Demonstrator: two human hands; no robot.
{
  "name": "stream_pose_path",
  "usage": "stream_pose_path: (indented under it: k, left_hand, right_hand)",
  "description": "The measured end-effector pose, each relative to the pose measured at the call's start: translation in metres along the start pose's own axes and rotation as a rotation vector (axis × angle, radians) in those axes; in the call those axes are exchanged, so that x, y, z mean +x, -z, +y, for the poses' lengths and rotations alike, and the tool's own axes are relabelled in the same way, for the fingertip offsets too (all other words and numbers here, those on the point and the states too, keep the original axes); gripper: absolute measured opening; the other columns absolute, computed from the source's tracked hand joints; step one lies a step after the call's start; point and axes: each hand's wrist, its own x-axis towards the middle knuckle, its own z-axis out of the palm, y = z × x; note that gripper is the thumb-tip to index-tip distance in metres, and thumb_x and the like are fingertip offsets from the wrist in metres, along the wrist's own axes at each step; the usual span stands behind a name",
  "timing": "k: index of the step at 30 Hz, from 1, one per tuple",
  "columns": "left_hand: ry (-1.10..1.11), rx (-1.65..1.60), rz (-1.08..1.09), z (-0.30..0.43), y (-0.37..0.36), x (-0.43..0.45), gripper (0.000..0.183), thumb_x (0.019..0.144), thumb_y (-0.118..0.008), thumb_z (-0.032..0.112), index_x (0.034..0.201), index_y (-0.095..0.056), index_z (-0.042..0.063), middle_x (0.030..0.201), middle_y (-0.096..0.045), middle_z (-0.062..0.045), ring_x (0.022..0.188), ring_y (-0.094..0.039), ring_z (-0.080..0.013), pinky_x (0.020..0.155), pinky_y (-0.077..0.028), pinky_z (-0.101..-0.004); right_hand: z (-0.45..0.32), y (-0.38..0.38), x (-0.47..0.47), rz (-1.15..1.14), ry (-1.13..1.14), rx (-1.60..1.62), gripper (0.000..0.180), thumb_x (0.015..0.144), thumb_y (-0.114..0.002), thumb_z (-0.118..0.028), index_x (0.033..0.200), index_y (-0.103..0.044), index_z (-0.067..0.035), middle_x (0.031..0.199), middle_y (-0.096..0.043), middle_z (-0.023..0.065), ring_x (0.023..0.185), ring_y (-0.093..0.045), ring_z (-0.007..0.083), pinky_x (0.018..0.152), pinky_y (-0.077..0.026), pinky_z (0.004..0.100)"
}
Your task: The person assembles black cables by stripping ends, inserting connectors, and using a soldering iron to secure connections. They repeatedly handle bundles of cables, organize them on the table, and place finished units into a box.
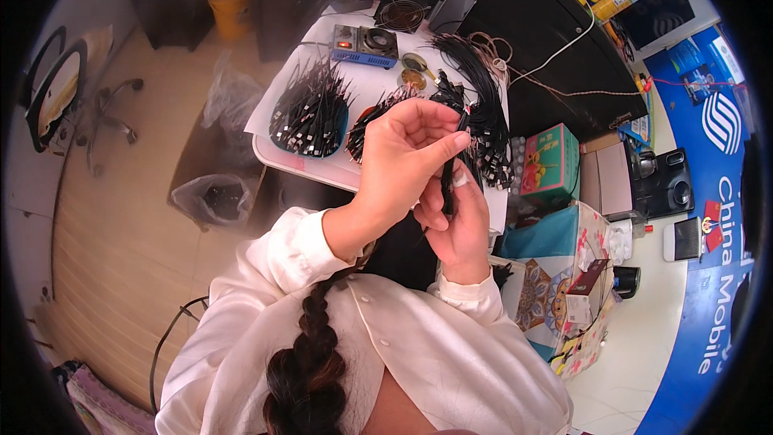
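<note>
Both my hands are raised over the near right part of a white table (284,160). My left hand (407,157) pinches the upper part of a bundle of black cables (448,184) between thumb and fingertips. Below it my right hand (459,211), a white wrap on one finger, closes around the lower part of the same bundle. Beyond lie a pile of short black cables with metal plugs (311,115), a second pile (377,115) partly behind my left hand, and long black cables (486,78) at the right. A blue solder pot (365,45) shows a lit red switch.
A small black fan (400,16) and a phone (453,9) stand at the table's far edge. Two round tins (413,77) sit near the solder pot. On the left is a cardboard box (202,151) with a plastic bag; at the right, a green and red carton (549,160).
</note>
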Motion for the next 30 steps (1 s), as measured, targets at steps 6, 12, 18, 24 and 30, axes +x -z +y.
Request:
stream_pose_path:
  k: [6, 12, 18, 24, 30]
  left_hand:
    - [-0.189, -0.119, 0.044, -0.024, 0.013, 0.009, 0.021, 0.086, -0.066, -0.002, 0.106, -0.059, -0.003, 0.092, -0.064, -0.005, 0.081, -0.061, -0.0091, 0.071, -0.051, -0.0211]
    - [-0.35, 0.515, -0.1, -0.073, 0.094, -0.05, 0.015, 0.084, -0.058, -0.007, 0.096, -0.062, 0.0, 0.089, -0.065, -0.008, 0.075, -0.063, -0.0169, 0.065, -0.053, -0.0305]
    - [-0.679, 0.858, -0.308, -0.119, 0.171, -0.086, 0.024, 0.067, -0.06, -0.01, 0.089, -0.061, 0.0, 0.083, -0.063, -0.015, 0.066, -0.064, -0.0294, 0.055, -0.052, -0.0344]
    - [-0.524, 0.859, -0.334, -0.124, 0.187, -0.074, 0.027, 0.065, -0.058, -0.011, 0.09, -0.06, 0.0, 0.084, -0.061, -0.014, 0.062, -0.061, -0.0285, 0.053, -0.05, -0.0344]
    - [-0.505, 0.859, -0.31, -0.123, 0.185, -0.072, 0.025, 0.068, -0.06, -0.006, 0.091, -0.058, 0.001, 0.083, -0.061, -0.012, 0.067, -0.063, -0.0301, 0.057, -0.053, -0.0366]
  right_hand:
    - [-0.025, -0.001, 0.024, 0.134, 0.283, -0.447, 0.01, 0.095, -0.057, -0.01, 0.101, -0.055, -0.002, 0.069, -0.055, 0.0037, 0.05, -0.038, 0.0045, 0.043, -0.028, 0.0176]
    - [-0.074, 0.018, 0.145, 0.093, 0.219, -1.13, 0.01, 0.091, -0.058, -0.008, 0.092, -0.058, 0.002, 0.067, -0.06, 0.004, 0.05, -0.046, 0.0046, 0.044, -0.033, 0.0191]
    - [-0.051, 0.051, 0.257, 0.212, 0.083, -1.513, 0.017, 0.081, -0.062, -0.012, 0.08, -0.065, 0.004, 0.062, -0.066, 0.008, 0.048, -0.057, 0.0108, 0.049, -0.045, 0.0264]
    - [-0.03, 0.06, 0.301, 0.125, -0.012, -1.577, 0.017, 0.079, -0.061, -0.012, 0.076, -0.067, 0.004, 0.062, -0.067, 0.0083, 0.049, -0.06, 0.0116, 0.051, -0.048, 0.0274]
    - [-0.021, 0.066, 0.318, 0.123, -0.066, -1.627, 0.019, 0.08, -0.062, -0.014, 0.075, -0.067, 0.004, 0.062, -0.067, 0.0078, 0.049, -0.061, 0.0116, 0.053, -0.049, 0.0276]
